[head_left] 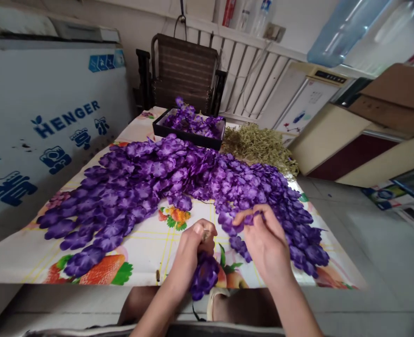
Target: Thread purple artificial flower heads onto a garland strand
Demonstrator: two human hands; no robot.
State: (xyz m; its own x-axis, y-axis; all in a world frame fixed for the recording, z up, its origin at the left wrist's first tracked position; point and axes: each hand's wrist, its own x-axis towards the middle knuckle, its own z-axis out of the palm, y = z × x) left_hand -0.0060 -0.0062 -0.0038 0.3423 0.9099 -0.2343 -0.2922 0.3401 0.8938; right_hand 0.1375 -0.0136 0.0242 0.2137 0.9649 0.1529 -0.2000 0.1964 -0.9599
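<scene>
Near the table's front edge, my left hand [197, 238] is closed around a thin stem, and a bunch of purple petals [204, 276] hangs below it. To its right, my right hand [263, 234] pinches a small purple petal [249, 218] between its fingers, over the right part of the flower pile. Long strings of purple flowers [122, 192] spread across the left of the table, and more purple flowers [249, 182] lie on the right. A black box [189, 136] behind them holds loose purple blossoms [193, 119]. Greenish stems [259, 145] lie heaped beside the box.
The table [147, 243] has a fruit-patterned cover. A brown chair [186, 70] stands behind it, and a large white carton [52, 131] at the left. At the right are cabinets [347, 145], a cardboard box [396, 98] and a water bottle [343, 32].
</scene>
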